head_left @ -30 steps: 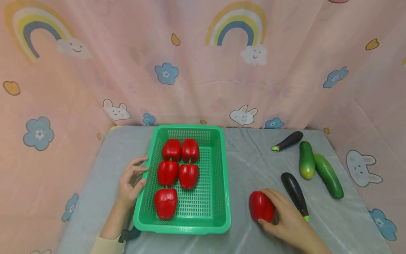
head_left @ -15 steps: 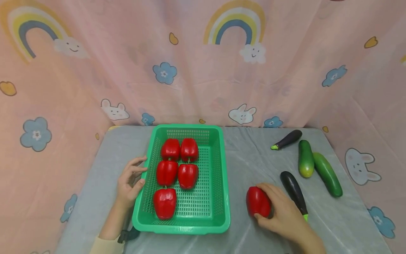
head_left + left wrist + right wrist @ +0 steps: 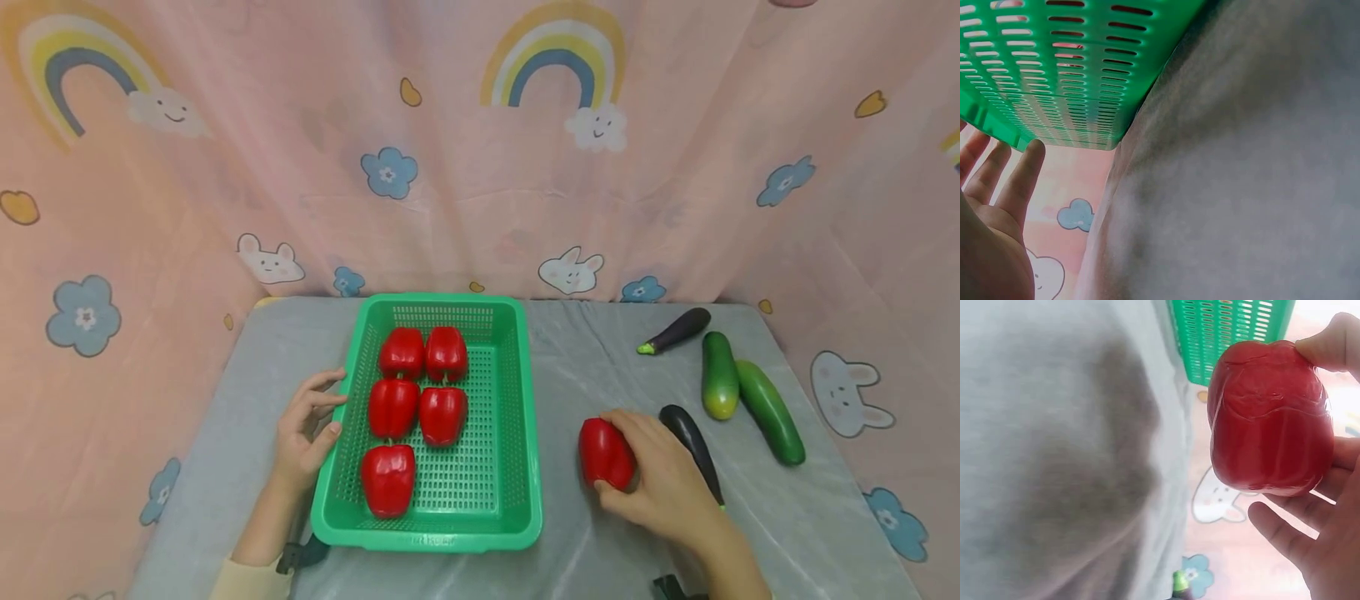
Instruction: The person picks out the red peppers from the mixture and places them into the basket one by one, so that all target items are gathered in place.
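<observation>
My right hand (image 3: 656,475) grips a red bell pepper (image 3: 603,454) between thumb and fingers, to the right of the green basket (image 3: 534,467). In the right wrist view that bell pepper (image 3: 1269,419) appears raised off the grey cloth. Several other red bell peppers (image 3: 388,481) lie in the basket's left part; its right part shows a bare mesh floor. My left hand (image 3: 302,433) is at the basket's left side, its fingertips at the rim. In the left wrist view, the left hand's fingers (image 3: 1019,178) extend loosely towards the basket wall (image 3: 1079,69).
To the right lie an eggplant (image 3: 692,446) beside my right hand, another eggplant (image 3: 675,331) farther back, and two green cucumber-like vegetables (image 3: 720,375) side by side. Grey cloth (image 3: 585,358) covers the table. A pink patterned curtain (image 3: 465,225) hangs behind it.
My right hand has moved the held bell pepper slightly away from me and to the left. The left hand and the basket have stayed in place; the head view has shifted a little.
</observation>
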`<state>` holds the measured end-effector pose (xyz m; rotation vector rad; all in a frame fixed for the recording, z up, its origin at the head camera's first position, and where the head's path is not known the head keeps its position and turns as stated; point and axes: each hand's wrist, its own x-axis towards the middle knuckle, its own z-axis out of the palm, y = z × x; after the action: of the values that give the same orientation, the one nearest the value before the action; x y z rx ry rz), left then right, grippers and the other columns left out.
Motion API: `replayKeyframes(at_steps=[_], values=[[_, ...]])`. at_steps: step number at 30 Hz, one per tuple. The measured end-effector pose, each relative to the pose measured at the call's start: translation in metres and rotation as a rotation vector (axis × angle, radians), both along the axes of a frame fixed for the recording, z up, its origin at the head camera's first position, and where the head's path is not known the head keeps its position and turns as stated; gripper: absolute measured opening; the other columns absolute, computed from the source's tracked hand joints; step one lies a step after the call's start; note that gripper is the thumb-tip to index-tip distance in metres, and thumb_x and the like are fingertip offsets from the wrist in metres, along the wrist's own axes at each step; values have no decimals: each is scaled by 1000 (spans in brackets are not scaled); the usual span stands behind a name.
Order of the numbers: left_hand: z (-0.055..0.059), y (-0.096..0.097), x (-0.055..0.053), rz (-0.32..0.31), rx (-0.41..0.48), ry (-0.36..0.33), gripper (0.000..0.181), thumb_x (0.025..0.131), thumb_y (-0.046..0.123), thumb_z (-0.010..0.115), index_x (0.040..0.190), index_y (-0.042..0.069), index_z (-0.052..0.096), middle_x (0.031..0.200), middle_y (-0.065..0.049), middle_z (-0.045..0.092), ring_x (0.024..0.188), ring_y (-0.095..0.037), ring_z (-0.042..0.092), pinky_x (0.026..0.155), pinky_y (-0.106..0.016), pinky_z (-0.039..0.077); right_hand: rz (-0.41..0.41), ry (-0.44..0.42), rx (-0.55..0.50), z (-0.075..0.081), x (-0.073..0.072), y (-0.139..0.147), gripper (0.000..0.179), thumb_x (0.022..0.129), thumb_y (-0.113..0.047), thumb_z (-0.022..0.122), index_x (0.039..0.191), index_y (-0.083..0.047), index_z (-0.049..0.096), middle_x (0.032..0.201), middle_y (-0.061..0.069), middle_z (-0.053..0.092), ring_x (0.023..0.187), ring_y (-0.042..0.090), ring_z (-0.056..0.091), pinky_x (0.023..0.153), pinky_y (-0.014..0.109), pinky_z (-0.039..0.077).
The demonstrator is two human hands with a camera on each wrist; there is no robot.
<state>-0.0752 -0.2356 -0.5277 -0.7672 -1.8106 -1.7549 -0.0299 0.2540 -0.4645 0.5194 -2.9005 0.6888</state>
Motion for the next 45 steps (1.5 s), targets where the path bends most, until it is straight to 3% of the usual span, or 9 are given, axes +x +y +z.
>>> replayKeyframes(at_steps=[12,23,34,45], values=[[-2,-1,-1,4,-15,-12,23,88,-13,63,110,-22,64,142,-36,57,143,-39,55,107,-31,56,60,111,-51,22,-16,-12,83,64,-27,97,138,-9,63,133,9,69,120,31,62,86,64,62],[2,0,-3,-2,-13,5,22,91,-11,65,109,-22,63,141,-37,57,143,-40,55,108,-32,55,154,207,-73,40,-28,-31,81,66,-28,94,139,-8,65,135,8,69,121,28,62,92,62,59],[-1,-2,-4,-3,-25,10,22,91,-11,64,110,-21,64,142,-36,57,144,-40,54,107,-32,56,224,196,-116,54,-34,-48,83,65,-30,95,140,-10,65,137,4,68,125,25,61,94,60,59],[-3,-3,-1,2,-22,-16,23,90,-11,63,111,-20,64,142,-36,56,145,-38,54,107,-31,56,340,186,-136,60,-37,-77,82,69,-35,92,143,-13,64,139,-2,67,126,20,60,91,50,62]])
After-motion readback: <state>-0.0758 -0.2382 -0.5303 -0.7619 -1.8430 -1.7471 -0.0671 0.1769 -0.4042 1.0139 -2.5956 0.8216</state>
